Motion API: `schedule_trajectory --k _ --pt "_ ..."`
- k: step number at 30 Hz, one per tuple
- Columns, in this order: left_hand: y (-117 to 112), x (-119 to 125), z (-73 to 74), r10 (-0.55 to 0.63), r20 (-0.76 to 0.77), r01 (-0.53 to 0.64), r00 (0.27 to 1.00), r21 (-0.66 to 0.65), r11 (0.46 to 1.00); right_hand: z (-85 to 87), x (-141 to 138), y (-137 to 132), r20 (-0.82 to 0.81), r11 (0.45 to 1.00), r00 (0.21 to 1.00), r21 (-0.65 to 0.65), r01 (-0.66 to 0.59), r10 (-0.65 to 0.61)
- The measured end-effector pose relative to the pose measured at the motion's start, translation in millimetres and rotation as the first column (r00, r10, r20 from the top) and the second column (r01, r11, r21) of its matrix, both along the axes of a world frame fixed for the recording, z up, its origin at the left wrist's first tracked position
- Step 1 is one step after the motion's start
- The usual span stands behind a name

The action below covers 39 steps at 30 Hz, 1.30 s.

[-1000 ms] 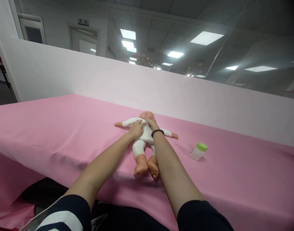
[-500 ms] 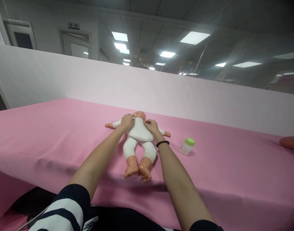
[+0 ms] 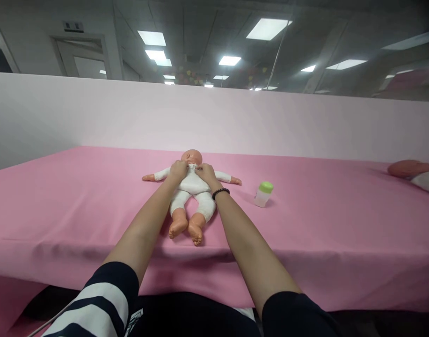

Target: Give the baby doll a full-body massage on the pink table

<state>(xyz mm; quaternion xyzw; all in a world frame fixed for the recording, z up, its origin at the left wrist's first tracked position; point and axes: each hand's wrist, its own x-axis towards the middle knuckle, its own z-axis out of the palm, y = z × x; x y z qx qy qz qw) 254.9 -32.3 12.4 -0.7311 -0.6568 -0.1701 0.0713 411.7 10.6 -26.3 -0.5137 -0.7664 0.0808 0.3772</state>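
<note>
A baby doll [image 3: 193, 184] lies on its back on the pink cover, its head toward the back wall and its feet toward me. Its body is white cloth; the head, hands and feet are skin-toned plastic. My left hand [image 3: 178, 170] is closed at the cloth by one side of the doll's neck. On the other side, my right hand [image 3: 207, 174] is closed at the same neckline, fingertips bent inward. Both sets of fingertips are partly hidden, and the hands are close together without touching. A dark beaded bracelet [image 3: 221, 192] circles my right wrist.
A clear bottle with a green cap [image 3: 264, 194] stands right of the doll. At the far right edge lies part of another doll [image 3: 412, 169]. The pink-covered table [image 3: 323, 210] backs onto a low white wall [image 3: 235, 124] with glass above.
The view has levelled and shifted, so everything sits a little higher and to the left. My right hand has come nearer the middle of the doll's neckline, closer to my left hand.
</note>
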Motion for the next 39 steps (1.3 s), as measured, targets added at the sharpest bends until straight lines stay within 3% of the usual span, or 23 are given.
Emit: schedule_trajectory --k 5,9,13,17,21,24,27,30,34,39 --pt "2.7 -0.5 -3.8 0.010 -0.016 -0.010 1.000 0.001 1.000 1.6 -1.7 -0.3 0.069 1.000 0.998 0.006 0.011 -0.011" --pt "0.9 -12.7 -14.3 -0.073 0.035 0.068 0.997 0.132 0.989 9.2 5.6 -5.7 -0.032 0.996 0.997 -0.049 -0.071 0.070" --pt "-3.2 -19.3 -16.3 -0.205 0.074 0.178 0.976 0.274 0.945 20.9 13.6 -19.8 -0.117 0.980 0.978 -0.079 -0.180 0.170" --pt "-6.3 -15.5 -11.6 -0.268 0.087 0.254 0.960 0.140 0.957 24.1 8.6 -30.3 -0.007 0.965 0.985 -0.199 -0.170 0.172" --pt "-6.5 -11.1 -10.0 -0.222 0.078 0.220 0.972 0.040 0.975 18.7 -3.6 -30.9 0.071 0.983 0.995 -0.176 -0.057 0.070" --pt "-8.5 -9.3 -10.5 -0.199 0.060 0.196 0.978 0.051 0.979 18.8 -6.4 -31.7 0.080 0.989 0.996 -0.141 -0.038 0.050" --pt "-13.7 -8.4 -9.7 -0.243 0.067 0.229 0.968 0.163 0.960 27.0 -0.8 -36.9 -0.012 0.988 0.995 -0.120 -0.098 0.097" --pt "-19.2 -7.4 -6.8 -0.318 0.092 0.291 0.944 0.224 0.930 38.4 6.9 -44.9 -0.079 0.964 0.983 -0.198 -0.178 0.165" --pt "-22.0 -5.9 -2.9 -0.317 0.130 0.318 0.939 0.017 0.948 43.6 6.2 -53.4 0.026 0.916 0.976 -0.350 -0.196 0.218" --pt "-20.5 -6.4 -3.9 -0.269 0.177 0.290 0.947 -0.106 0.951 35.5 -2.5 -53.6 0.097 0.943 0.975 -0.290 -0.165 0.200"
